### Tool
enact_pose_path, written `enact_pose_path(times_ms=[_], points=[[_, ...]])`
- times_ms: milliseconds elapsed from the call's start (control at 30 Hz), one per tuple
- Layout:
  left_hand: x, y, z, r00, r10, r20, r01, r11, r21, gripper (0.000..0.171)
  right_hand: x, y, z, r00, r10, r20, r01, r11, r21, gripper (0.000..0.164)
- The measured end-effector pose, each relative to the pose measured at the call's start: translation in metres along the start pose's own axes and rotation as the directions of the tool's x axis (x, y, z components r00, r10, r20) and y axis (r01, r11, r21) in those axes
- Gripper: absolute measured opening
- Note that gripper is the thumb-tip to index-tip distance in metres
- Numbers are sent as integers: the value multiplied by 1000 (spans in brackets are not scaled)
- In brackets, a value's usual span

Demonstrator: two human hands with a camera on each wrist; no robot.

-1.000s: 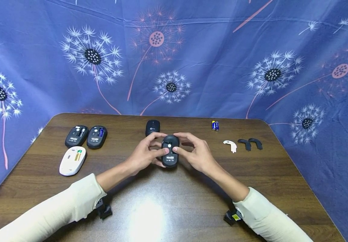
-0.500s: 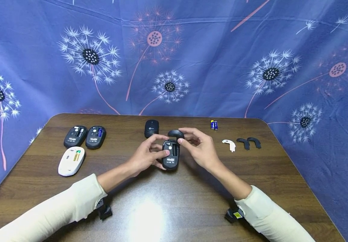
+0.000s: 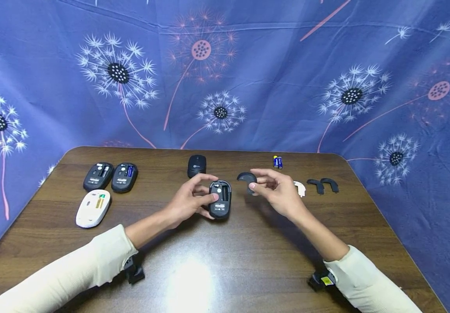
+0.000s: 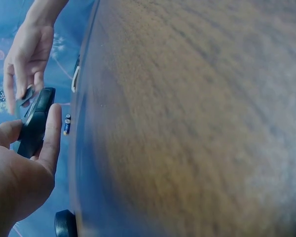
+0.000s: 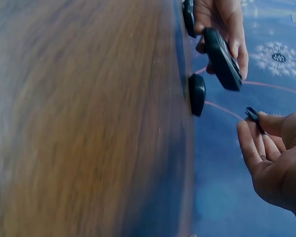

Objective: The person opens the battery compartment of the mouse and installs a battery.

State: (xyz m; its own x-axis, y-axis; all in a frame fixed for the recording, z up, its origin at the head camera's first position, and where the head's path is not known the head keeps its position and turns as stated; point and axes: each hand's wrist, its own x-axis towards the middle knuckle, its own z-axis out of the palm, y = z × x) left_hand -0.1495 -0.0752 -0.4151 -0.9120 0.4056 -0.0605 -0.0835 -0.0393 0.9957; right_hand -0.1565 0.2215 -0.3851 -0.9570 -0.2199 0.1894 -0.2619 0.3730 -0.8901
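Note:
My left hand (image 3: pixel 188 198) grips a black computer mouse (image 3: pixel 221 209) by its sides, underside up, with its battery slot uncovered. In the left wrist view the same mouse (image 4: pixel 35 121) is pinched between thumb and fingers, off the table. To its right, my right hand (image 3: pixel 279 191) pinches a curved black battery cover (image 3: pixel 247 178) between thumb and fingers, apart from the mouse. Edge-on, the cover (image 5: pixel 253 114) shows in the right wrist view. Just behind the right hand lies a white battery cover (image 3: pixel 300 188), partly hidden by it.
Two black mice (image 3: pixel 125 177) and a white mouse (image 3: pixel 93 208) lie underside up at the left, batteries in them. Another black mouse (image 3: pixel 197 165) stands upright at the back. Two blue batteries (image 3: pixel 278 162) lie back right, two black covers (image 3: pixel 329 184) farther right. A patterned cloth hangs behind the table.
My right hand has lifted the black cover off the mouse and carried it to the right, baring the battery slot. The left hand keeps holding the mouse almost in place.

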Motion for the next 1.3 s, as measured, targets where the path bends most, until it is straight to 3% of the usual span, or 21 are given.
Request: enact_pose_path(times_ms=[300, 533, 900, 1100, 1300], points=[[-1, 3, -1, 1000, -3, 4, 3, 1000, -11, 60, -7, 10, -23, 995, 74, 71, -73, 997, -12, 42], [-1, 2, -1, 1000, -9, 10, 9, 999, -31, 61, -6, 24, -40, 970, 183, 157, -193, 980, 51, 45], [-1, 3, -1, 1000, -6, 12, 7, 999, -49, 61, -4, 37, -62, 929, 332, 162, -333, 943, -20, 50], [-1, 3, -1, 1000, 0, 13, 1, 999, -50, 62, -3, 45, -72, 926, 354, 128, -350, 935, -52, 51], [-1, 1, -1, 1000, 5, 15, -4, 999, -54, 62, 0, 48, -80, 920, 381, 91, -365, 918, -155, 51]])
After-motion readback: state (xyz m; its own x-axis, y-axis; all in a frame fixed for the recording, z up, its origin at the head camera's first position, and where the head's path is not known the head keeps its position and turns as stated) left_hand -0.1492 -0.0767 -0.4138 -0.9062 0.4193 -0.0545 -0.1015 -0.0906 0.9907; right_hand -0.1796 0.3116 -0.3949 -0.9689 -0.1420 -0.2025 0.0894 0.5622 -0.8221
